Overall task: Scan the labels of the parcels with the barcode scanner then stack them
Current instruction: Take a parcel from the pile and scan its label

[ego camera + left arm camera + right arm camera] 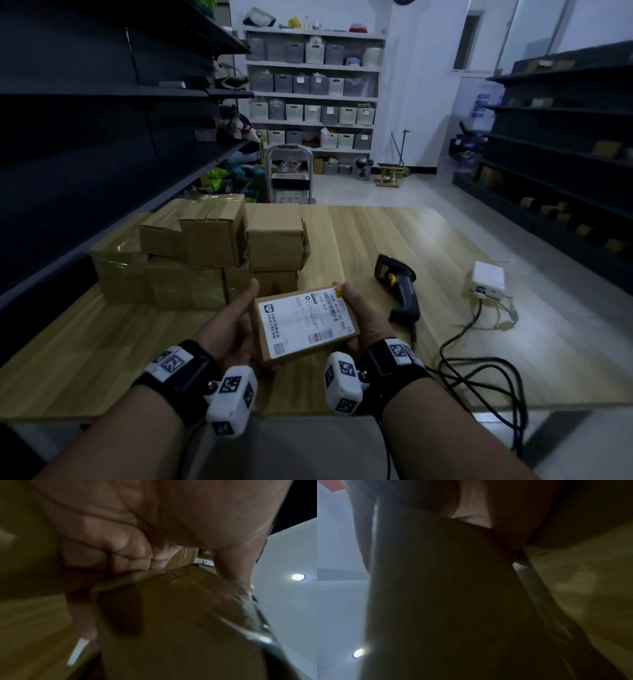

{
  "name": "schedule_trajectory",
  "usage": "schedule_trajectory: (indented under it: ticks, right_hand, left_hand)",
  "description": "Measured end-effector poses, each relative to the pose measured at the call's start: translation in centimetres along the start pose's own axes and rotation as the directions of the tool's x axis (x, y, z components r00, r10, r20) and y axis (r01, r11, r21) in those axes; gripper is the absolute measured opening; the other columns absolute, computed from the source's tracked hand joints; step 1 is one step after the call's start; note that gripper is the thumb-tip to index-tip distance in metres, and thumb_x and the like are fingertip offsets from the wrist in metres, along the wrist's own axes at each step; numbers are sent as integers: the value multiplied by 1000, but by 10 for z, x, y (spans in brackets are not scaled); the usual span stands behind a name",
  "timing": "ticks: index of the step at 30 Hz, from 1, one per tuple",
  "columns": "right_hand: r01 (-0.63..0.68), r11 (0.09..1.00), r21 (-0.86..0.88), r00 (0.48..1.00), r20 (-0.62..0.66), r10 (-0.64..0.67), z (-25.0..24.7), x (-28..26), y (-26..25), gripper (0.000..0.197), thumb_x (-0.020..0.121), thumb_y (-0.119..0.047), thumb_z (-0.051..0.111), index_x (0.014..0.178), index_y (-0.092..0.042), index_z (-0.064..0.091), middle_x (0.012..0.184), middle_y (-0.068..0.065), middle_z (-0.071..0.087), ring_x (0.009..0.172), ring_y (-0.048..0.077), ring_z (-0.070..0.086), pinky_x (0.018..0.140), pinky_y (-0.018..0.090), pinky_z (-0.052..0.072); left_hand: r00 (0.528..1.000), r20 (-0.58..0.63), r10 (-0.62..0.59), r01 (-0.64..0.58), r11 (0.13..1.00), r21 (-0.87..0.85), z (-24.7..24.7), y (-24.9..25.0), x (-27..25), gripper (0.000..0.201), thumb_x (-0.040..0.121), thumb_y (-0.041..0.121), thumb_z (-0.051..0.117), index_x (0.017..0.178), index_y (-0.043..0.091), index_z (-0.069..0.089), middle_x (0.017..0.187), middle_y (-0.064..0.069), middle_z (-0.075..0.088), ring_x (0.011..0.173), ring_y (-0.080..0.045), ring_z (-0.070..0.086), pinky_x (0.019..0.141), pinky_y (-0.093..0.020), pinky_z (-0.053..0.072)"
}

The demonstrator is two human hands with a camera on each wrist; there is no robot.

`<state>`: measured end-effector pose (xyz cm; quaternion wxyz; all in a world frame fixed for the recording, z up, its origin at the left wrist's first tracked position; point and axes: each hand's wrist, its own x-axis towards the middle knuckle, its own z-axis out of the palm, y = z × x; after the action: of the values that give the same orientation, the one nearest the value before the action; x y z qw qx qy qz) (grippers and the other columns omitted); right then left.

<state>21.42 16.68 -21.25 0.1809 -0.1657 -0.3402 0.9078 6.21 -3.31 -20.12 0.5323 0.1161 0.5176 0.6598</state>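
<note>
Left hand [233,329] and right hand [363,318] are both gripping one small parcel [303,327], one hand on each side, thumbs lying along its upper side edges and fingers curling underneath. The parcel is being held off the wooden table [359,233], label up, tilted slightly, near the table's front edge. Its white shipping label [301,320] is covering most of the top face, barcodes sitting at the right end and near edge. Left wrist view is showing the palm [154,520] and curled fingers [120,550] wrapping the cardboard parcel [180,622] from below; blurred but contact is plain. Right wrist view is mostly dark, with the parcel [445,588] filling the frame and the hand pressing against it at the top; finger detail there is not readable. The barcode scanner [400,287] is lying on the table just right of the parcel, untouched, handle pointing toward the person, black cable [479,377] running off the table's near right side. A white box [488,279] with cables is sitting further right of the scanner. A stack of parcels [205,250] is sitting behind and left of the held parcel, two layers high, close to it but not touching. Dark shelving [102,120] is running along the left of the table.
</note>
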Motion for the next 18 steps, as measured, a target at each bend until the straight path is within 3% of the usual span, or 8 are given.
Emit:
schedule_trajectory:
  ticks: [3,4,7,9,11,14,16,18]
  right_hand:
    - [-23,999,-29,1000,3,23,-4,4,2,29,80,-32,85,79,-3,82,87,20,78,74,33,80,73,47,66]
    - [-27,998,-48,1000,-6,27,-4,4,3,35,72,-33,95,84,-2,82,91,21,78,77,34,80,75,48,66]
    - [-37,997,-73,998,-52,33,-4,6,3,80,42,-40,109,104,-1,75,98,21,76,82,35,78,75,47,67]
    - [-37,999,-16,996,-78,36,-2,6,4,82,58,-43,103,121,-4,69,100,21,75,84,36,77,74,47,66]
    - [-19,997,77,994,-109,27,0,7,5,70,77,-43,90,131,-7,64,101,20,76,87,36,77,70,47,66]
    - [40,994,98,993,-117,-28,3,6,6,58,78,-43,87,120,-8,68,87,11,77,72,25,75,53,34,60]
    - [43,994,98,995,-98,-34,4,4,7,45,82,-37,81,113,-6,69,82,11,76,66,24,75,52,32,59]
    - [31,999,44,997,-68,-28,2,6,6,60,83,-27,87,128,4,65,96,17,74,74,27,77,59,36,63]
  left_hand:
    - [1000,5,12,-12,1000,18,-11,-3,6,95,74,71,90,135,0,74,139,-33,58,120,-43,60,105,-52,49]
    - [1000,14,16,-17,1000,17,-12,-3,7,88,73,64,94,129,-2,76,134,-34,62,119,-43,63,106,-51,49]
    - [990,135,32,-34,999,12,-16,-6,11,74,53,50,105,93,-6,77,68,-23,70,59,-30,72,60,-32,58]
    - [988,151,36,-34,999,-14,-14,-8,8,68,39,44,109,75,-5,76,46,-15,61,35,-22,59,39,-22,48]
    - [985,170,39,-23,996,-91,-18,-12,9,71,43,36,108,92,-8,81,58,-17,69,43,-22,65,39,-23,51]
    - [988,141,61,-45,993,-109,-24,-14,9,91,58,33,103,134,-7,73,106,-23,79,91,-32,74,79,-40,58]
    - [987,145,73,-58,993,-100,-21,-15,6,91,55,28,102,133,-8,72,114,-26,78,101,-38,75,90,-48,56]
    - [986,151,65,-51,995,-89,-20,-15,7,92,51,23,103,131,-12,72,112,-30,75,97,-41,75,82,-47,61]
